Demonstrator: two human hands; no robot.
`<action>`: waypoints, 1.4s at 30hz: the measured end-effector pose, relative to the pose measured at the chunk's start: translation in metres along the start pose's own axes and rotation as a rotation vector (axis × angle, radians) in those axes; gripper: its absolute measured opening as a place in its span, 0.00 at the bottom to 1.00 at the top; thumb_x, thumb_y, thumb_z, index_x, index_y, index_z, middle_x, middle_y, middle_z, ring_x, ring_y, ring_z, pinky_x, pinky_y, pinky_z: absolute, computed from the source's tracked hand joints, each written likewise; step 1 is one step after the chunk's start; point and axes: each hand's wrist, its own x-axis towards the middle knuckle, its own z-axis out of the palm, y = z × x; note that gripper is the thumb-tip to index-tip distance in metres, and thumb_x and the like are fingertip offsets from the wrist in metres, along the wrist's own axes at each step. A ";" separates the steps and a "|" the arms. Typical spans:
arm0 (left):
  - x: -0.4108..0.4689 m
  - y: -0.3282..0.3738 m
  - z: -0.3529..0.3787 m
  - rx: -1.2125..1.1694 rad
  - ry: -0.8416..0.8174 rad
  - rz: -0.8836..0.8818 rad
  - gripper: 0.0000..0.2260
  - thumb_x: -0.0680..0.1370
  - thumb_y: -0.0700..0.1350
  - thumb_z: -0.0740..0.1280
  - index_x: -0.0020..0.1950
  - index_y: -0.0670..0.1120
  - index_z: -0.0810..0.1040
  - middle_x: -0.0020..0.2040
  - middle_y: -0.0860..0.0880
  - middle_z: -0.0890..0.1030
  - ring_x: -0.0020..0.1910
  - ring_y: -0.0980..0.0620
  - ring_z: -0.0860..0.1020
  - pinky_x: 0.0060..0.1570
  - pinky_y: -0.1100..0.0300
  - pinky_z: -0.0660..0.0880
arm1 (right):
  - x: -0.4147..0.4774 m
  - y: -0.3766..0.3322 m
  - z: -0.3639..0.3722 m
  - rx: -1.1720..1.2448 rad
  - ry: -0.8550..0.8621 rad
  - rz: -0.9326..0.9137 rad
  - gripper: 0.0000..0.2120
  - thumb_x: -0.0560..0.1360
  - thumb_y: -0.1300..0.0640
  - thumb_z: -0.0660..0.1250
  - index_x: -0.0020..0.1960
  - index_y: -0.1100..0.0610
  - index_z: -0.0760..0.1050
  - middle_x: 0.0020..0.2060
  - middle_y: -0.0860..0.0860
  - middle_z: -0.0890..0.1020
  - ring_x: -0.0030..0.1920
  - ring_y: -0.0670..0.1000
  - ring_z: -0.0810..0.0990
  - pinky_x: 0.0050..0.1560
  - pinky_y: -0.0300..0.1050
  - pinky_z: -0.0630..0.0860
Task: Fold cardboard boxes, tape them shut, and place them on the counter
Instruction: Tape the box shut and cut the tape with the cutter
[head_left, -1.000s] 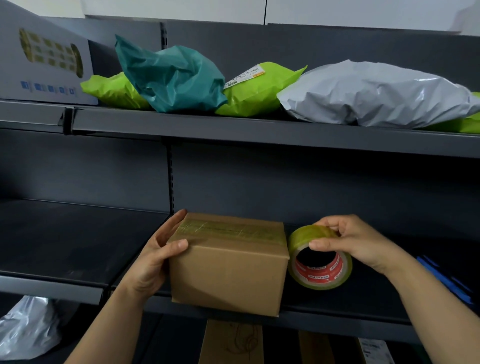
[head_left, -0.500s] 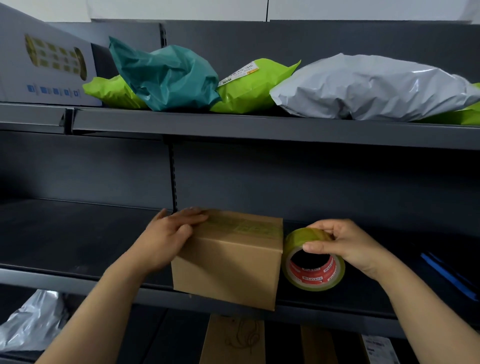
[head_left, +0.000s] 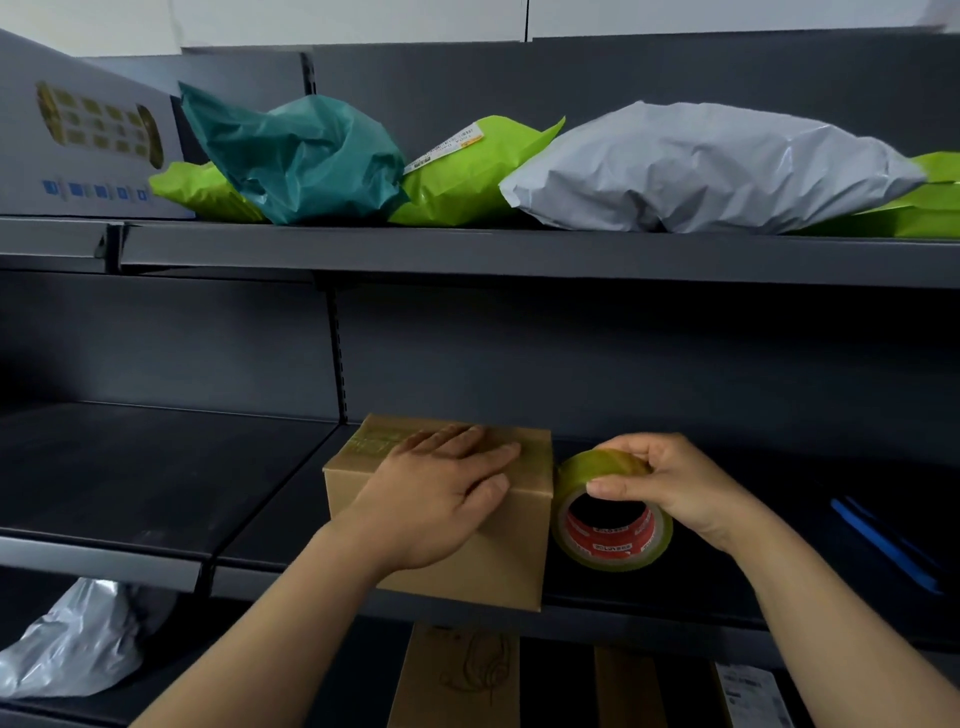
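— Dark grey metal shelving fills the view; what are the hands doing on the middle shelf (head_left: 156, 467)?
— Left hand (head_left: 441, 493) lies flat on top of the cardboard box (head_left: 498, 566), fingers straight, thumb over the front top edge; it grips nothing.
— And the other?
— Right hand (head_left: 675, 483) pinches the upper rim of the tape roll (head_left: 582, 467) between thumb and curled fingers; the roll stands on edge on the shelf, right against the box's right side.
— Where's the box?
— At the shelf's front lip, closed, yellowish tape (head_left: 363, 441) across its top.
— Further out?
— A blue strip (head_left: 883, 545) lies to the right; on the upper shelf (head_left: 519, 254) are a teal bag (head_left: 301, 156), a green bag (head_left: 467, 171) and a grey bag (head_left: 701, 166); flat cardboard (head_left: 462, 675) sits below.
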 end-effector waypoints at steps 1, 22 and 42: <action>0.002 0.004 -0.006 -0.007 -0.048 -0.012 0.24 0.80 0.64 0.44 0.76 0.65 0.55 0.79 0.56 0.54 0.78 0.55 0.52 0.75 0.57 0.48 | 0.000 0.001 0.000 0.000 0.000 0.000 0.18 0.62 0.51 0.78 0.51 0.52 0.83 0.45 0.48 0.86 0.48 0.47 0.84 0.52 0.42 0.78; 0.062 0.026 -0.044 -0.638 -0.092 0.016 0.53 0.61 0.51 0.82 0.79 0.54 0.55 0.75 0.54 0.64 0.72 0.52 0.65 0.71 0.56 0.64 | -0.013 -0.010 -0.036 0.363 0.218 -0.264 0.27 0.47 0.42 0.84 0.42 0.51 0.85 0.42 0.49 0.86 0.45 0.46 0.84 0.45 0.34 0.78; 0.019 -0.044 -0.040 -1.296 0.285 0.031 0.58 0.46 0.61 0.83 0.74 0.53 0.67 0.63 0.64 0.77 0.63 0.60 0.76 0.57 0.65 0.76 | -0.012 -0.059 -0.042 0.125 0.191 -0.273 0.35 0.43 0.38 0.83 0.46 0.54 0.84 0.45 0.54 0.87 0.46 0.50 0.85 0.49 0.38 0.79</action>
